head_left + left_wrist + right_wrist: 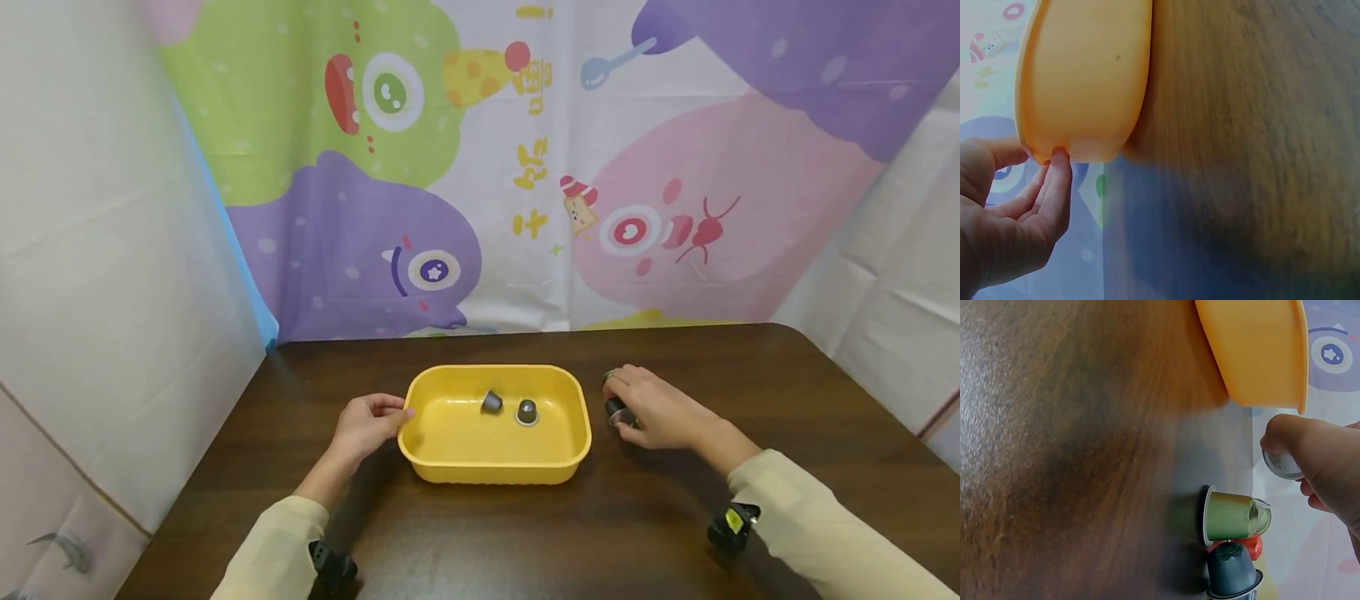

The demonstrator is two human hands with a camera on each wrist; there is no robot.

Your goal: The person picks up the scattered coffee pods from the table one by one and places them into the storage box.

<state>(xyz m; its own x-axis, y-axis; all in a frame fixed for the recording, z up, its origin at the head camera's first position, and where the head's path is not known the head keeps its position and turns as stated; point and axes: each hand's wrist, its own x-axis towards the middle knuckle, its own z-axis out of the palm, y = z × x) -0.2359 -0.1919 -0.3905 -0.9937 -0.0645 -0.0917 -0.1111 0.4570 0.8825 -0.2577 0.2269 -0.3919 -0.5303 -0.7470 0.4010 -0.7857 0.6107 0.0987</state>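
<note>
My left hand (pixel 367 429) pinches the left rim of a yellow plastic tray (pixel 495 473), thumb over the edge and fingers at the outer wall. Two dark coffee capsules are inside it: one tipped on its side (pixel 491 402), the other with its wide rim down (pixel 527 412). To the right of the tray, my right hand (pixel 652 408) holds a dark coffee capsule (pixel 617 410) between thumb and fingers. The right wrist view catches its silvery round end (pixel 1282 465). Close to that hand stand a green capsule (pixel 1229 515) and a dark blue-grey capsule (pixel 1232 570).
Something red (pixel 1254 547) shows partly behind the green and dark capsules. A dark brown wooden table (pixel 487 533) carries everything. Behind it hangs a printed cartoon curtain (pixel 517 275), with pale cloth walls (pixel 112 250) on both sides.
</note>
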